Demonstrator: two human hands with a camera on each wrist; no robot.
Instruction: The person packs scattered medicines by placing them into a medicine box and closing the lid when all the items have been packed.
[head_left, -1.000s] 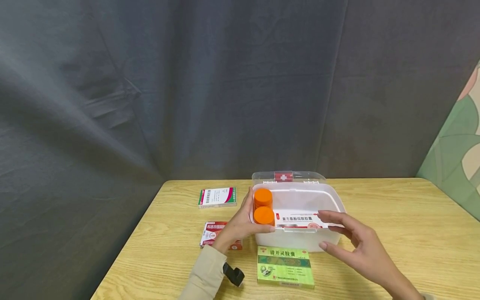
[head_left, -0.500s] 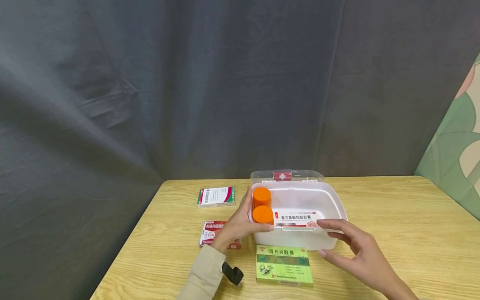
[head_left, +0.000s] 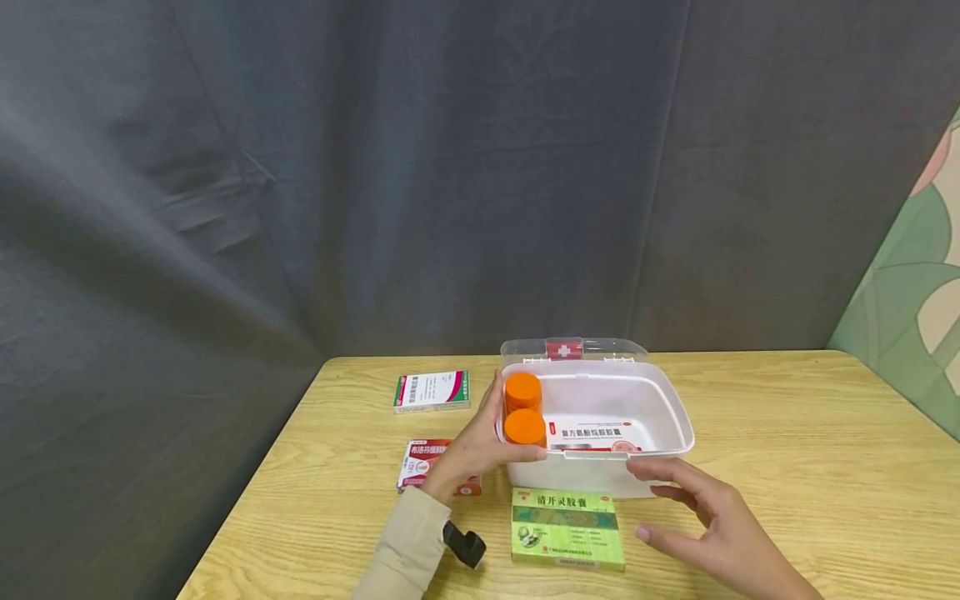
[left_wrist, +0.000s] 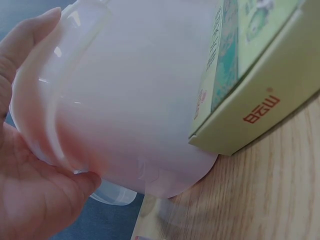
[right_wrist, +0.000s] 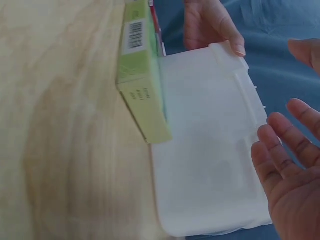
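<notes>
In the head view, the left hand [head_left: 476, 450] was clamped on the left end of the box [head_left: 573, 473], thumb over the front rim, probably to steady it from the side where two bottles stood, the rear one [head_left: 523, 388] and the front one [head_left: 525, 427] close together. They seemed set upright in that corner so that the white carton [head_left: 592, 433] could lie flat beside them. The lid [head_left: 600, 350] hung open behind, leaving the inside reachable. The right hand [head_left: 708, 517] held nothing; its fingers and thumb were apart near the front right corner. The green carton [head_left: 567, 529] lay flat just in front of the box; the red carton [head_left: 420, 462], partly hidden by the left hand, and the striped carton [head_left: 432, 390] lay to the left, within easy reach, it seemed. All rested on a pale wood-grain table [head_left: 787, 483], with a dark curtain [head_left: 480, 183] behind and a leaf-patterned panel [head_left: 911, 250] at right. In the left wrist view, thumb and fingers wrapped the box's rim, a grip that looked firm enough against sliding. In the right wrist view, the right fingers were spread before the box's front; whether any touched it could not be told.
</notes>
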